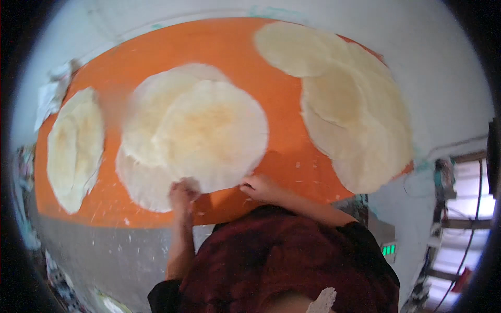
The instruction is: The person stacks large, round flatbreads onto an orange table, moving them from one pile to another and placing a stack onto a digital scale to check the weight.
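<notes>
In front of me a thin round flatbread (219,133) with pale brown patches overlaps other round sheets of flatbread (141,184) in a loose pile. My left hand (184,192) grips its near edge, left of centre; the fingertips are blurred. At the right part of that near edge, my right hand (258,188) pinches the bread between thumb and fingers. Between the two hands a dark shadow falls on the orange work surface (282,129), just below the bread's edge.
On the right, several overlapping flatbreads (372,117) reach the surface's edge. A folded flatbread (76,148) lies far left, near a crumpled white cloth (54,92). A white wall (426,78) borders the far side. Grey floor (117,250) shows below left.
</notes>
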Available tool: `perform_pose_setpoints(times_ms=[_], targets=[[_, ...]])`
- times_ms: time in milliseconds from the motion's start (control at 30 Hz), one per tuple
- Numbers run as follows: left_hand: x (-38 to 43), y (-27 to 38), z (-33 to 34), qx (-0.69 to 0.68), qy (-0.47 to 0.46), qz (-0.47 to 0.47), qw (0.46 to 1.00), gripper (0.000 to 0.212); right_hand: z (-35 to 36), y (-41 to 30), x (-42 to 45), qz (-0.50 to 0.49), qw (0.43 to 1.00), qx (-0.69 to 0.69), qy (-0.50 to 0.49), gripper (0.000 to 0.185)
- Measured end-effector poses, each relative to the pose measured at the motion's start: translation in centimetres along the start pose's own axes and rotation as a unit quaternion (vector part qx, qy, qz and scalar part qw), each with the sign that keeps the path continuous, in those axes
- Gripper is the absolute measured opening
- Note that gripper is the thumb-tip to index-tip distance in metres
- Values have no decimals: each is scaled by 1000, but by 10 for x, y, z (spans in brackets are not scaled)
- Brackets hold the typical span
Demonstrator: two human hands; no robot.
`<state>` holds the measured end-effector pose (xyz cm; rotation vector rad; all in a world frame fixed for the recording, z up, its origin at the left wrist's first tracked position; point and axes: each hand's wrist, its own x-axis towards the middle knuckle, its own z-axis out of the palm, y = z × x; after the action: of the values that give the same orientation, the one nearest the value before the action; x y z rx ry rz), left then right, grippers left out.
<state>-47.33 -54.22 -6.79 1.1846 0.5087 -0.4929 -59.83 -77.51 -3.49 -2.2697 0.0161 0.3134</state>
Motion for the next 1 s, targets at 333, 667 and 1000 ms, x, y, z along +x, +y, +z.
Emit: perform_pose_setpoints(times_ms=[333,667,1000], targets=[[-24,5,43,655,91,484,573,82,-183,172,-57,223,829,-389,335,34],[-24,-32,80,636,-42,445,629,38,-252,239,-75,259,876,-322,248,22],[-76,-70,254,129,-296,-168,931,43,-223,118,-100,112,970,-61,207,14]])
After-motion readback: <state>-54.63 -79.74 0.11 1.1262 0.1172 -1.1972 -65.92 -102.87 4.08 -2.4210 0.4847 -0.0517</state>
